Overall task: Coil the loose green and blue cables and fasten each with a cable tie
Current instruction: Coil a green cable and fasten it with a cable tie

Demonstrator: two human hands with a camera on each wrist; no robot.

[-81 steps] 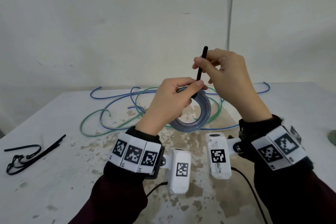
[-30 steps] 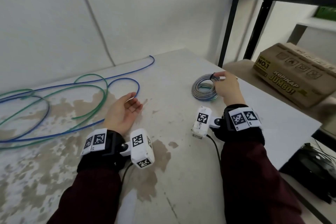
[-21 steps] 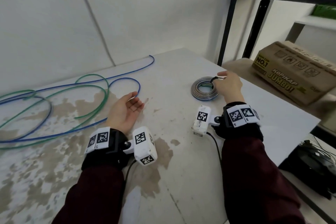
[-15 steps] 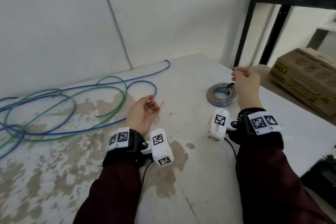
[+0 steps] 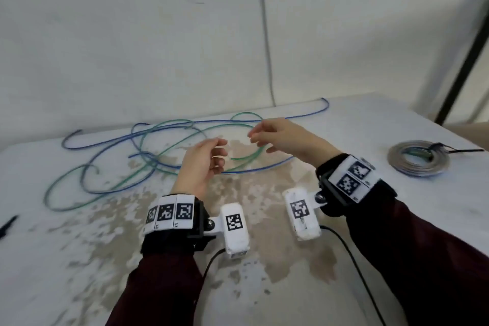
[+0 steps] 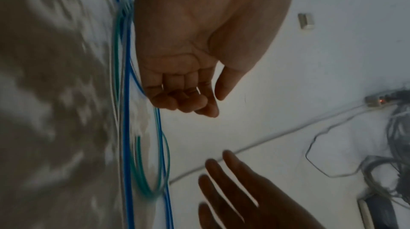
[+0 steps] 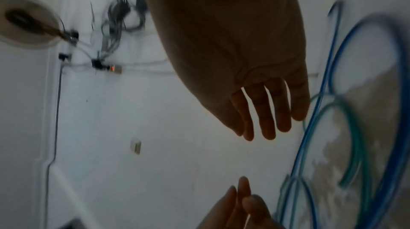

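The loose green cable (image 5: 246, 113) and blue cable (image 5: 264, 167) lie tangled in wide loops at the back of the white table (image 5: 344, 127). My left hand (image 5: 223, 152) hovers over them with loosely curled fingers and holds nothing. My right hand (image 5: 258, 140) is just to its right, fingers relaxed and empty, above a green loop. The left wrist view shows the left hand (image 6: 199, 103) empty beside the blue cable (image 6: 126, 127) and green cable (image 6: 139, 171). In the right wrist view, the right hand (image 7: 266, 118) has straight fingers near the blue cable (image 7: 310, 127).
A grey coiled cable (image 5: 419, 159) fastened with a black tie lies at the table's right side. The tip of a black cable tie (image 5: 8, 223) shows at the far left edge. A dark shelf post (image 5: 460, 61) stands at the back right.
The right hand let go of the tied grey coil at the right of the table. The view swung back left, and both empty hands moved over the loose green and blue cables.
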